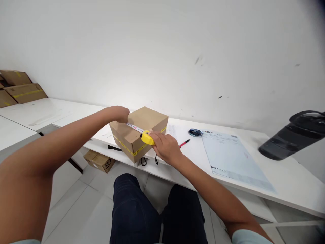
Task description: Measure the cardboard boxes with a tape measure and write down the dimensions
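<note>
A brown cardboard box with yellow tape sits at the near edge of a white table. My right hand grips a yellow tape measure at the box's near top edge. The white blade runs along that edge to my left hand, which is closed and pins the blade's end at the box's left corner.
A red pen, a dark computer mouse and a large printed sheet lie to the right of the box. A black object juts in at the far right. A small box lies on the floor; cardboard boxes are stacked at the far left.
</note>
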The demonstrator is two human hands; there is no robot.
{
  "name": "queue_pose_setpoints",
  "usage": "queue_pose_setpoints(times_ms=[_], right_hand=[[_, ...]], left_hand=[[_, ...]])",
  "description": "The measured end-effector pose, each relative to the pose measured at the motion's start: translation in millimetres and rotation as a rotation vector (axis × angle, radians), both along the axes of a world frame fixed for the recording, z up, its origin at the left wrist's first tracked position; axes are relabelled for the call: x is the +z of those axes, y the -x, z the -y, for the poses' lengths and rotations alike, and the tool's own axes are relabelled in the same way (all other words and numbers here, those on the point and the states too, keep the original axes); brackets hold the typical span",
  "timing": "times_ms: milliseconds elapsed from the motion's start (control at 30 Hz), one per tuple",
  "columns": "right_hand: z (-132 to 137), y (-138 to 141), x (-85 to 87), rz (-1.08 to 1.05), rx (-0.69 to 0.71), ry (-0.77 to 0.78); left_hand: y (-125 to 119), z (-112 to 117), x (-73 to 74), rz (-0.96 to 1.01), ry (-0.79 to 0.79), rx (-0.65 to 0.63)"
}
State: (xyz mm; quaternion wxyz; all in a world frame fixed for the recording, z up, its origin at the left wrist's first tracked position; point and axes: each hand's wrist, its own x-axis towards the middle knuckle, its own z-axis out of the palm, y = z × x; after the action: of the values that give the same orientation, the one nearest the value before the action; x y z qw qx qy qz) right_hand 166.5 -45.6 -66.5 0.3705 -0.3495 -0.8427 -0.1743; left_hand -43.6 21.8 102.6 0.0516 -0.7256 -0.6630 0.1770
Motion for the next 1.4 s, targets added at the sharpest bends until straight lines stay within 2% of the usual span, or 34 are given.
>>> queue_pose_setpoints(times_ms=[67,167,267,333,433,567,667,733,800,867,933,1000,1067,1167,1300,1400], right_hand=[[-4,-7,1.2,-0.097,0.052,0.120],[-15,-20,6.6,-0.412,0.210,0.433],[-35,-38,12.4,-0.810,0.402,0.735],[-53,-54,15.4,-1.005,0.480,0.842],[-86,-86,18.5,-1.217,0.495,0.905],[-130,-123,17.3,-1.391,0.451,0.874],[-155,-130,13.8,-1.437,0.421,0.869],[-168,-125,12.5,-1.446,0.425,0.890],[-179,-115,13.1,-1.445,0.448,0.913],[-190,-105,15.7,-1.443,0.476,0.936],[-198,-96,18.5,-1.440,0.502,0.965],[-205,-89,19.7,-1.442,0.523,0.998],[-208,-84,18.4,-1.448,0.536,1.027],[-207,-77,13.4,-1.449,0.534,1.060],[-203,-73,9.0,-1.425,0.504,1.069],[-198,-72,8.8,-1.396,0.461,1.046]], left_hand=[[3,14,3.8,0.036,0.048,-0.021],[14,34,6.2,0.161,0.066,-0.047],[34,54,1.2,0.418,0.064,-0.095],[49,68,-5.8,0.617,0.076,-0.100],[76,88,-20.0,0.919,0.036,0.034],[112,116,-48.0,1.333,-0.105,0.284],[133,135,-81.2,1.537,-0.245,0.275],[141,147,-107.2,1.544,-0.414,0.236],[141,156,-130.1,1.443,-0.541,0.206],[133,165,-144.5,1.317,-0.604,0.102],[120,171,-149.3,1.222,-0.616,-0.058],[106,174,-147.7,1.177,-0.584,-0.200],[94,170,-145.0,1.181,-0.546,-0.281],[87,157,-146.4,1.186,-0.522,-0.303],[93,136,-155.3,1.175,-0.568,-0.282],[94,126,-158.4,1.137,-0.627,-0.378]])
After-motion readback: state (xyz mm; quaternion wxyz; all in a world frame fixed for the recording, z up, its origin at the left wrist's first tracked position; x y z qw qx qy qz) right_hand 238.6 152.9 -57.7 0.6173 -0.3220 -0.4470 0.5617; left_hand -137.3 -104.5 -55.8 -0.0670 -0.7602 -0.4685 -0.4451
